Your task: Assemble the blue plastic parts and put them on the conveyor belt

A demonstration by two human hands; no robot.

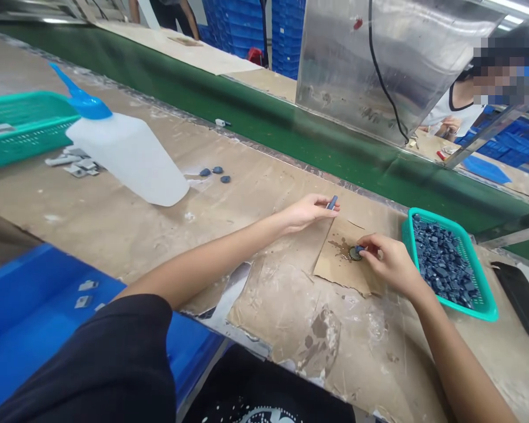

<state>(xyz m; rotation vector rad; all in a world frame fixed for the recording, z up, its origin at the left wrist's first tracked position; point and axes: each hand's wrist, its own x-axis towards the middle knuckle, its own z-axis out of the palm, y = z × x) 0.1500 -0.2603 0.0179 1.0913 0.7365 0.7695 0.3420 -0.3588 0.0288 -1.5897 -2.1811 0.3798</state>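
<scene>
My left hand pinches small blue piece; right hand, fingers narrow, holds 2nd blue piece at dark disc on cardboard, near teal basket.

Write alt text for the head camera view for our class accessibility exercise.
The right hand works a small blue piece on a cardboard sheet, beside a teal basket of similar pieces. The left hand holds another blue piece.
</scene>
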